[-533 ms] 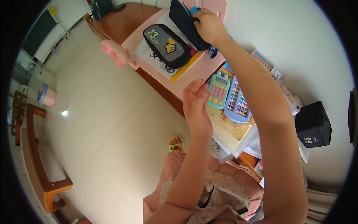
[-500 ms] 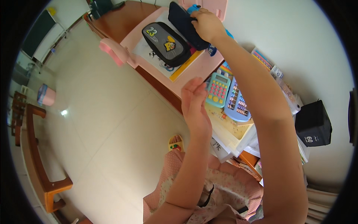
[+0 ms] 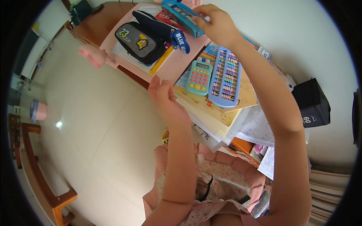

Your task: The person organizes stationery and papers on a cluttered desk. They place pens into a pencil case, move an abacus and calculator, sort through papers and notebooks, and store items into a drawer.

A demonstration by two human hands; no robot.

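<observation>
Pink counter (image 3: 178, 67), upper middle of frame: blue case (image 3: 181, 16) near its top, right hand (image 3: 219, 25) part-curled at the case's right end (firm grip or not, cannot tell), left hand (image 3: 168, 101) empty, fingers loosely spread; step seemingly handling the case, next needing a secure pinch.

— What colour is that long box (image 3: 183, 17)?
— Bright blue. The pencil case (image 3: 132, 43) is grey edged in black, with a yellow cartoon animal; the pouch (image 3: 152, 25) is navy.
— And the calculator (image 3: 198, 77)?
— Mint green, its keys pink and yellow. The abacus (image 3: 225, 77) is pale blue, strung with pink, purple, green and blue beads.
— The worktop (image 3: 181, 63)?
— Pale pink. The dress (image 3: 228, 175) mixes dotted pink with small flowers on cream.
</observation>
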